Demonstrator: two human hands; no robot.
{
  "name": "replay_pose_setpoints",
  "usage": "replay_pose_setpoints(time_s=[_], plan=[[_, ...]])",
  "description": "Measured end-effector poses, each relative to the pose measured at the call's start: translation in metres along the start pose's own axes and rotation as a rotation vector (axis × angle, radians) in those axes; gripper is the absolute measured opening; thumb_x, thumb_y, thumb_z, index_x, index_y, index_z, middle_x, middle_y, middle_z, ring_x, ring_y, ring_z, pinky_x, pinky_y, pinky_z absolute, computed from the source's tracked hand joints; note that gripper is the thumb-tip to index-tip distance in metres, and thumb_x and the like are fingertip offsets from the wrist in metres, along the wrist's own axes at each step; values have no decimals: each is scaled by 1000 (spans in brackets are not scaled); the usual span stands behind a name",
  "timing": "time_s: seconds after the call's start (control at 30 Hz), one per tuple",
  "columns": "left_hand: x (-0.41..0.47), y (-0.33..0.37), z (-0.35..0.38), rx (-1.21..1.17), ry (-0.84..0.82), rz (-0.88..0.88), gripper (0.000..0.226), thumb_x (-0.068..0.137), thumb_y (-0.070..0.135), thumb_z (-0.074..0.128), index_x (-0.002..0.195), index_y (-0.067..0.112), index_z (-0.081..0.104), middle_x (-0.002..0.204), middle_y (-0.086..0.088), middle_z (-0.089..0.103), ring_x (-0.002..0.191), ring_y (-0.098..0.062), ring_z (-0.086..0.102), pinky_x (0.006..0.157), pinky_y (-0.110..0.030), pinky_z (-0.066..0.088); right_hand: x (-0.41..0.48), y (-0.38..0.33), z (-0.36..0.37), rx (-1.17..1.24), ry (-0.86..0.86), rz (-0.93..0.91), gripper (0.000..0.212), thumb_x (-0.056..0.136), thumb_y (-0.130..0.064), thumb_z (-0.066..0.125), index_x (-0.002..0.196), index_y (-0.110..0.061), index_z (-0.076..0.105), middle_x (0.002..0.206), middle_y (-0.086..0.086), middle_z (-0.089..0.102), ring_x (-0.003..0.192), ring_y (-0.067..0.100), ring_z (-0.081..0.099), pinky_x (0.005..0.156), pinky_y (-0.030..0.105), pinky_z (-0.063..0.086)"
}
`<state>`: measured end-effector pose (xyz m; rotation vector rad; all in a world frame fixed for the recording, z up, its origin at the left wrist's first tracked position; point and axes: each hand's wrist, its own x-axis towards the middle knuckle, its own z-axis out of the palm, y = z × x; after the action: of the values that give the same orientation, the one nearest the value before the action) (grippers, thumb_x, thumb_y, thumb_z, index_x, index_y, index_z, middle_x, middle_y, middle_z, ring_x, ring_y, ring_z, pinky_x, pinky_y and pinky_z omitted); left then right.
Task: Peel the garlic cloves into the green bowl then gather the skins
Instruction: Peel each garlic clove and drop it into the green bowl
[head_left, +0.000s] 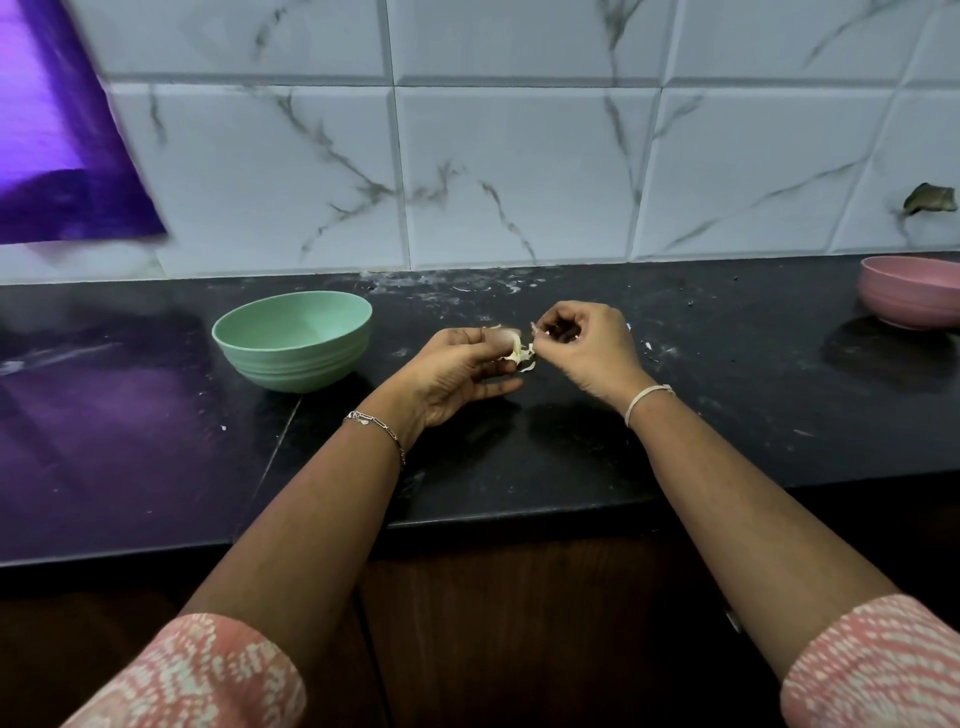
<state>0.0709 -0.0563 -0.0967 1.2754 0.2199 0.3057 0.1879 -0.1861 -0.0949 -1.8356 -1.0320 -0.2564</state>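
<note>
Two hands peel a garlic clove (514, 347) over the counter (519, 467).
The left hand (460, 376) curls its fingers round the clove; the right hand (589, 345) pinches the loose skin (533, 328) beside it. The green bowl (291, 370) stands just left.

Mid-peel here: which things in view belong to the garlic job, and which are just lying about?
In the job: garlic clove held in the left hand; garlic skin pinched by the right hand; green bowl; skin scraps.
Lying about: pink bowl at far right; purple sheet at left.
</note>
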Motion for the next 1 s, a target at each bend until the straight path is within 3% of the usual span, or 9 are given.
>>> replay_pose_setpoints(time_s=[0.13,0.2,0.3,0.5,0.83,1.0], plan=[[1,1,-2,-10,41,47,11,94,5,57,100,10,64,87,-7,67,75,-14,65,72,-33,60,-2,-5,0,301,-155,107,3,86,-11,71,85,-12,73,79,0,72,76,8,65,79,26,52],[1,1,-3,-3,42,65,11,93,6,58,99,12,65,88,-5,68,77,-15,66,71,-32,58,-4,-7,0,353,-204,119,5,86,-11,72,91,-10,73,83,0,72,76,3,64,78,19,52],[-1,1,-2,20,21,63,11,93,7,59,99,12,66,83,-1,69,71,-11,68,71,-30,57,-6,-8,-3,364,-224,124,14,83,-7,74,97,-4,72,84,1,70,71,-4,63,71,11,50],[-1,2,-1,25,34,62,10,93,6,59,97,11,67,81,-3,70,70,-11,66,70,-28,57,-4,-7,-1,360,-237,132,6,85,-8,73,90,-11,73,81,0,72,72,1,65,72,13,51],[-1,-1,0,50,57,125,10,92,1,59,94,8,66,75,-2,70,65,-9,65,69,-29,59,-3,-5,1,247,-266,113,7,91,-10,67,96,-8,72,80,-3,69,65,-8,59,68,7,46],[-1,-1,2,120,85,154,9,92,3,61,98,8,64,82,-6,67,65,-12,64,70,-31,60,-3,-4,3,166,-258,97,5,91,-13,65,90,-15,70,78,-2,67,68,2,57,70,17,47]])
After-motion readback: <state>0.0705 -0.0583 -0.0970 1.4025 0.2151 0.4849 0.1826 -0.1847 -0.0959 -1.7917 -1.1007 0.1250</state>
